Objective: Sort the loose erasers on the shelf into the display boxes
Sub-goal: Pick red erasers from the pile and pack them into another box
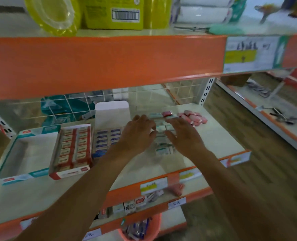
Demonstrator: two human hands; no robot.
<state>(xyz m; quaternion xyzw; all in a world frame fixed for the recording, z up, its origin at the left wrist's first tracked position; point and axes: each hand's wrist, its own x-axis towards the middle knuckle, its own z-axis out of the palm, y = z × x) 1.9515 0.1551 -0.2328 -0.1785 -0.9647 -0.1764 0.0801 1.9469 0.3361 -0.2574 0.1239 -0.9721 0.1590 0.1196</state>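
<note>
Flanking loose erasers [163,150], left hand [137,134], right hand [185,136], writing unreadable

Yellow-green plates [54,13], barcode box [116,13] on upper shelf [100,63]; orange basket [155,223] holding pens [137,230] below; wood floor [248,188].

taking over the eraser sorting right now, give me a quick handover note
Left hand: open, fingers spread at the left side of the loose teal-sleeved erasers.
Right hand: open, at their right side. Neither hand grips anything.
Pink erasers: loose pile at the back right of the shelf.
Done: red box and blue box show rows of erasers.
Left: teal box, far left, is empty. The teal-sleeved erasers likely go there. The pink pile is unsorted.
</note>
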